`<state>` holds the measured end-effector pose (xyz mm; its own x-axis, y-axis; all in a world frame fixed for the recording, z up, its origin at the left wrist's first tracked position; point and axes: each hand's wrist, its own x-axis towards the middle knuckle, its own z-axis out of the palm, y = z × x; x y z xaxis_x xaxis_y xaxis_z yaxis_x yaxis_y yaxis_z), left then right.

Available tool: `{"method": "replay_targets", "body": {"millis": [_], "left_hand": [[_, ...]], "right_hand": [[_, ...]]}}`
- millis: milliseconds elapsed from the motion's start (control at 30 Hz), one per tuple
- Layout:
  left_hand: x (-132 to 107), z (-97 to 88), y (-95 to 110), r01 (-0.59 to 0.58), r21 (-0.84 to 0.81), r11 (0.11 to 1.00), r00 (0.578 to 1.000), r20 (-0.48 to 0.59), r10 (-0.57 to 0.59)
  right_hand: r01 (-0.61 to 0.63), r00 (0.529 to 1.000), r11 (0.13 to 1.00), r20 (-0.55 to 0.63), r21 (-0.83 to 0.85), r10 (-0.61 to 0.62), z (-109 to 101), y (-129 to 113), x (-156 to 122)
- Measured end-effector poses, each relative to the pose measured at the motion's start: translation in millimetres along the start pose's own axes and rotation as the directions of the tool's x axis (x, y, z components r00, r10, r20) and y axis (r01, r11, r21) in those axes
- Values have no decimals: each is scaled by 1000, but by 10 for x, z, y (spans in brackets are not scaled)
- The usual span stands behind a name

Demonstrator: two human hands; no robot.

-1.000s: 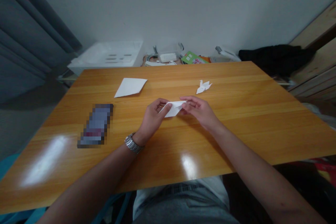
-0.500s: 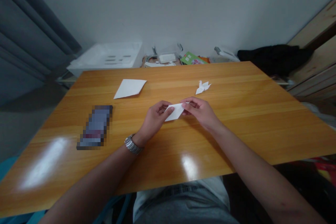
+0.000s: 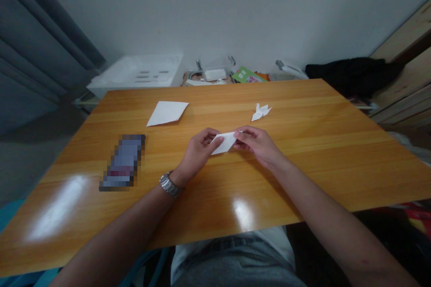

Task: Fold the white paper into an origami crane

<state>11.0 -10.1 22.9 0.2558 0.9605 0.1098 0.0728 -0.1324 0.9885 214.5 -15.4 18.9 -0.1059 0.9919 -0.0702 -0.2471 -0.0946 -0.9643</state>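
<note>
Both hands meet over the middle of the wooden table. My left hand, with a metal watch on its wrist, pinches the left end of a small folded white paper. My right hand pinches its right end, fingers curled. The paper is a narrow pointed shape held just above the tabletop. A finished white paper crane stands beyond my right hand. A flat white sheet of paper lies beyond my left hand.
A blurred dark phone-like object lies left of my left arm. Behind the table's far edge are a white box, cables and a charger, a green booklet and dark cloth. Wooden furniture stands at right.
The folded paper has tilted and shifted slightly between my fingers; my hands stay in nearly the same place, still pinching both ends.
</note>
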Motion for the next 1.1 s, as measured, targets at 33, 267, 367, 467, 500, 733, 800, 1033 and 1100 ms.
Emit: {"method": "replay_targets", "body": {"millis": [33,267,367,467,500,733,800,1033,1100], "left_hand": [[-1,-1,12,3,1,1000,1000,-3,-3],[5,-10,14,-10,-38,999,999,-38,8],[8,-15,-23,-15,-53,998,999,-35,14],[11,-22,-38,-19,-58,998,999,-27,18],[12,-24,-38,-22,-54,998,999,-26,20],[13,-19,-32,-40,78,996,999,31,38],[9,-11,-38,-39,97,994,997,71,32],[2,-11,-51,-4,75,997,994,114,-5],[2,-17,-43,-20,57,998,991,135,13]], "right_hand": [[-2,1000,1000,4,5,2,-1,-2,-1],[6,1000,1000,23,7,-6,-1,-12,-4],[2,1000,1000,19,15,-2,2,-6,0],[-35,999,998,11,48,34,3,19,11],[-48,999,997,8,60,47,5,30,15],[25,999,1000,-20,1,-25,20,35,13],[47,999,997,-3,-65,-48,16,12,5],[23,1000,998,13,-58,-22,2,37,8],[16,1000,999,7,-29,-15,7,57,13]]}}
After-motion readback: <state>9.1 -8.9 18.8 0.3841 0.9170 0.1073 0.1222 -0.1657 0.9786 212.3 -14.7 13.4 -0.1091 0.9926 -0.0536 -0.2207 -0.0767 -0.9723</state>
